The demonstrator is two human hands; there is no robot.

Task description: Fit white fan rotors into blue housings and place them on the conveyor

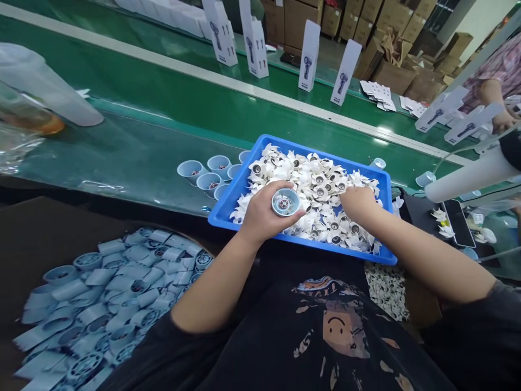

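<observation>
My left hand [262,212] is closed round a light blue round fan housing [285,202], held open end up over the near left part of a blue tray [228,209]. The tray is full of white fan impellers [321,190]. My right hand [358,202] reaches into that pile with its fingers curled down among the impellers; what they pinch is hidden.
Several blue housings [207,171] stand on the green conveyor belt [142,146] left of the tray. A big box of blue housings [109,304] lies at my lower left. White product boxes [308,57] stand on the far belt. Another person's arm [494,98] shows at far right.
</observation>
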